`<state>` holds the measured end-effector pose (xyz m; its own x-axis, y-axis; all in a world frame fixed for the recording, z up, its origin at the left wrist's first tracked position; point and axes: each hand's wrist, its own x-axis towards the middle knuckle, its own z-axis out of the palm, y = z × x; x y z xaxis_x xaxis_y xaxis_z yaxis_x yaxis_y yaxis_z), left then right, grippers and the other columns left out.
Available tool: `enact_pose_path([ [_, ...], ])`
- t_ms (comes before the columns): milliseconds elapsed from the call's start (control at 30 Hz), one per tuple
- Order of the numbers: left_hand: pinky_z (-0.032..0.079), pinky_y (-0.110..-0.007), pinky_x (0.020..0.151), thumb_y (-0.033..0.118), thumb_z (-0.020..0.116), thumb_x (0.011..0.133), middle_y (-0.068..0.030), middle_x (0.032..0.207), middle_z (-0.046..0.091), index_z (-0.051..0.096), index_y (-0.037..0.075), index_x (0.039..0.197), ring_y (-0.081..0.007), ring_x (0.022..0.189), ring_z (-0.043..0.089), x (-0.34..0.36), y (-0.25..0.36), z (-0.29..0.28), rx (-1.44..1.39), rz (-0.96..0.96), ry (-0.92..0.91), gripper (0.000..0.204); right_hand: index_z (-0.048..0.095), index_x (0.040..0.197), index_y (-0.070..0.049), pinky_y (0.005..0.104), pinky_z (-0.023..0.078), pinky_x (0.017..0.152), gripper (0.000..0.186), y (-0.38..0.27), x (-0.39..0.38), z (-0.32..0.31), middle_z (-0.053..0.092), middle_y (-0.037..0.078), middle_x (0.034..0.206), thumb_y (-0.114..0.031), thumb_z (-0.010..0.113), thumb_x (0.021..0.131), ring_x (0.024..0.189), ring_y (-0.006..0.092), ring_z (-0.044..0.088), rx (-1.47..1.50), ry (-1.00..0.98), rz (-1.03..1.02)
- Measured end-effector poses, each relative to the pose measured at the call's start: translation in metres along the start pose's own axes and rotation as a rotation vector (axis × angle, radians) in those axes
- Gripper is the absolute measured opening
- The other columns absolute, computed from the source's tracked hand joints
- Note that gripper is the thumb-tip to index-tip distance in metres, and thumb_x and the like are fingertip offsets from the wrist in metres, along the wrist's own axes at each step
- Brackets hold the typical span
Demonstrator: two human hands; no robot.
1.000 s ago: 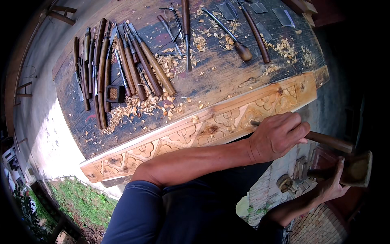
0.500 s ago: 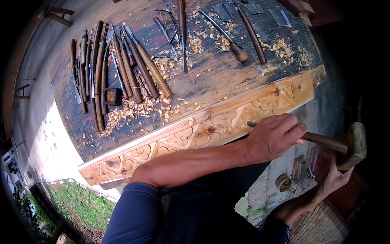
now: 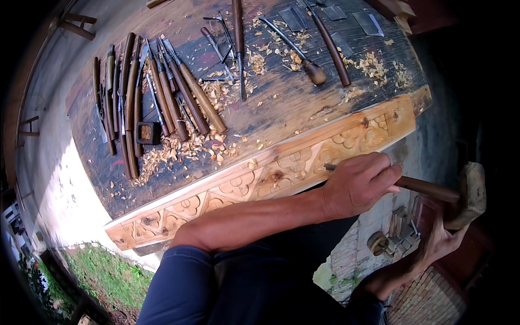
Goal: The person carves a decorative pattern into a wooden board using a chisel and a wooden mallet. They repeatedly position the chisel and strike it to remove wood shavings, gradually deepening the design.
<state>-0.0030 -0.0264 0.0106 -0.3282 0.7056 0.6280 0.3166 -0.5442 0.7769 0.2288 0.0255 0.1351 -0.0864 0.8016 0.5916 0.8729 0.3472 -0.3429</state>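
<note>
A long pale board (image 3: 216, 190) carved with a row of flower shapes and triangles lies along the near edge of the worktable. My left hand (image 3: 360, 184) is closed around a wood chisel (image 3: 430, 189), whose metal tip rests on the carving toward the board's right part. Its brown handle slants out to the right of my fist. The exact shape of the cutting edge cannot be made out. At the handle's end is a worn wooden mallet (image 3: 474, 197), with its head against or very close to it. My right hand (image 3: 445, 242) grips the mallet from below; its handle is mostly hidden.
On the dark, worn worktable (image 3: 292, 116) lie several wood-handled carving tools (image 3: 162, 103) at the left, beside a small black box (image 3: 148, 133). A round-headed tool (image 3: 314, 72) and flat metal pieces (image 3: 368, 24) lie farther back. Wood shavings (image 3: 162, 157) are scattered around.
The whole view has shifted slightly. Both hands, the chisel and the mallet keep nearly the same places relative to the board.
</note>
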Motion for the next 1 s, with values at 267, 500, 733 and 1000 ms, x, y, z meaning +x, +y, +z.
enact_pose_path([
  [267,0.048,-0.038,0.060,0.026,0.079,0.089,-0.0067,0.085,0.050,0.066,0.005,0.108,-0.0250,0.072,0.060,-0.005,-0.001,-0.001,0.011,0.016,-0.003,0.032,0.061,0.145,0.004,0.0372,0.058,0.102,0.057,-0.043,0.002,0.003,0.071,0.015,0.133,-0.006,0.080,0.093,0.114,0.0234,0.070,0.350,0.277,0.291],
  [500,0.040,-0.031,0.059,0.016,0.070,0.092,-0.0009,0.083,0.050,0.066,0.004,0.106,-0.0152,0.070,0.053,-0.021,0.004,-0.002,0.040,0.547,-0.242,0.019,0.062,0.136,0.009,0.0338,0.057,0.091,0.046,-0.006,-0.038,-0.006,0.069,0.016,0.127,-0.004,0.077,0.094,0.103,0.0207,0.068,0.532,0.220,0.493],
  [733,0.040,-0.031,0.058,0.018,0.069,0.091,-0.0009,0.083,0.049,0.068,0.004,0.106,-0.0153,0.071,0.053,-0.028,0.003,0.000,0.044,0.500,-0.380,0.021,0.039,0.155,0.006,0.0284,0.050,0.072,0.072,-0.016,-0.088,0.021,0.061,0.016,0.119,-0.003,0.072,0.091,0.084,0.0170,0.061,1.010,-0.195,0.741],
  [1000,0.040,-0.030,0.057,0.019,0.070,0.089,-0.0022,0.084,0.053,0.070,0.005,0.107,-0.0158,0.069,0.052,-0.023,0.007,-0.002,0.064,0.540,-0.366,0.023,0.049,0.150,0.005,0.0356,0.051,0.106,0.053,-0.042,-0.138,0.046,0.066,0.017,0.127,-0.005,0.060,0.100,0.117,0.0221,0.066,1.179,-0.309,1.163],
])
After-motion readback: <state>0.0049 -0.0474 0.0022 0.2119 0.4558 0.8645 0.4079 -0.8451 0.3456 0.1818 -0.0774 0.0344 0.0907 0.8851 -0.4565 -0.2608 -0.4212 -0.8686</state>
